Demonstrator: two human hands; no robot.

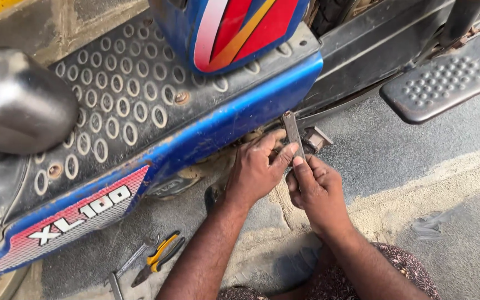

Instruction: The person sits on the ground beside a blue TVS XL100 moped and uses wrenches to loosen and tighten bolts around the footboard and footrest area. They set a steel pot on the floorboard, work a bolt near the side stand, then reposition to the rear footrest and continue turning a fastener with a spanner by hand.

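Note:
A blue moped [234,111] with a studded grey footboard [123,100] lies across the view. Below its blue side edge, my left hand [258,169] and my right hand [316,191] meet at a flat metal spanner [292,132]. Both hands grip the spanner's lower part, left thumb and right fingers pressed on it. Its upper end points up at the underside of the frame, beside a small metal bracket [316,139]. What the spanner's head sits on is hidden by my fingers.
A rubber-studded footrest [440,80] sticks out at upper right. Yellow-handled pliers [159,258] and a thin metal tool [131,260] lie on the ground at lower left. A grey metal cover [18,100] bulges at the left. The ground is dusty concrete [451,183].

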